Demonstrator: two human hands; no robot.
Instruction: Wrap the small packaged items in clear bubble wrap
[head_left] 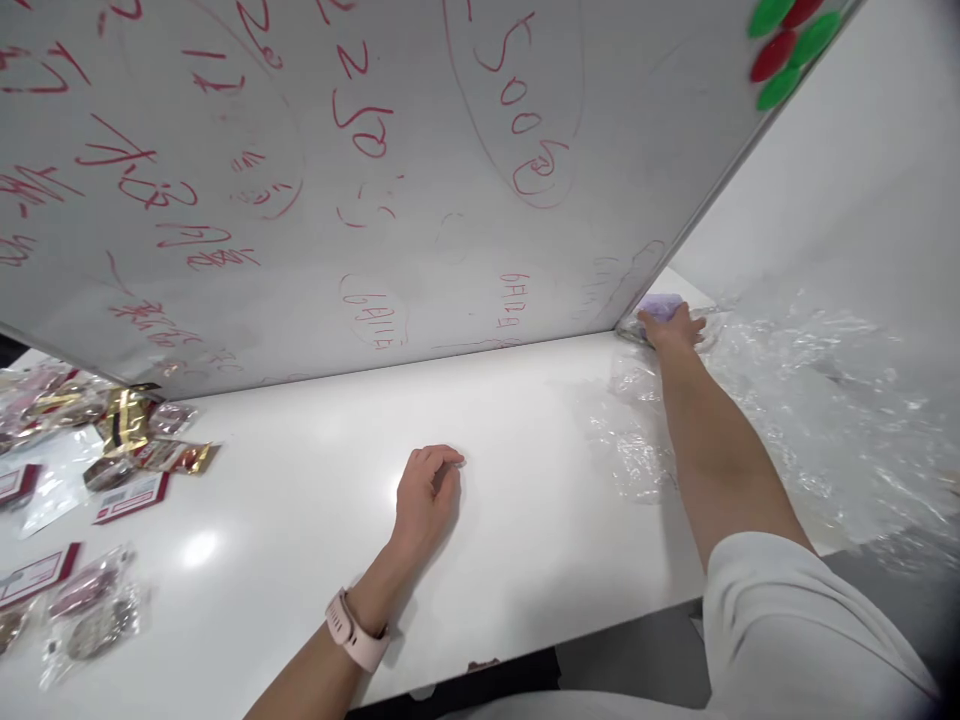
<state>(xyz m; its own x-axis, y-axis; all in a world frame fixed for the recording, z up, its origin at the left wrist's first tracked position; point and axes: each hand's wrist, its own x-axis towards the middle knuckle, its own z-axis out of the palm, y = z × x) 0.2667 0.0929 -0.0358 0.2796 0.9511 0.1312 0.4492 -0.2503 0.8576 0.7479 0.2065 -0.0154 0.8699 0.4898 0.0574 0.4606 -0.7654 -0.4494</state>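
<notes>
My left hand (427, 497) rests on the white table (525, 480), a pink watch band on its wrist. Its fingers are loosely bent, the thumb sits apart from them, and nothing shows between them. Stretched far to the right, my right hand (673, 327) grips a soft-looking purple thing (661, 303) at the lower right corner of the whiteboard (420, 220). The hand covers part of the purple thing, so its kind is unclear. Clear plastic wrap (637, 430) lies crumpled under and beside my right forearm.
More clear plastic (847, 400) is heaped along the right side. Several small wrapped packets (127, 420) and red-edged boxes (133, 497) lie at the left. Bagged items (97, 610) sit nearer the front left. Green and red magnets (795, 50) are on the whiteboard's upper right.
</notes>
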